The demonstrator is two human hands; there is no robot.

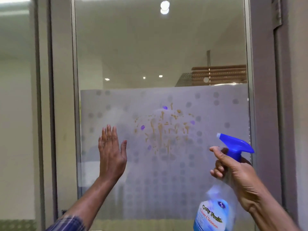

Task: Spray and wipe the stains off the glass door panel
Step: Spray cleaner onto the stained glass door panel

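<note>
The glass door panel (160, 47) fills the view, with a frosted dotted film (216, 114) over its lower half. Brown drips and splatters with a few purple blobs, the stains (164, 129), sit in the middle of the film. My left hand (111, 152) is raised flat, fingers straight, against or just in front of the glass to the left of the stains, holding nothing. My right hand (233, 169) grips the neck of a glass cleaner spray bottle (215, 212), index finger over the trigger. Its blue nozzle (233, 142) points left toward the stains.
A grey metal door frame (63, 97) runs down the left of the pane and another upright (265, 97) down the right, with a hinge at the top right. Through the clear upper glass I see ceiling lights and wooden slats (218, 74).
</note>
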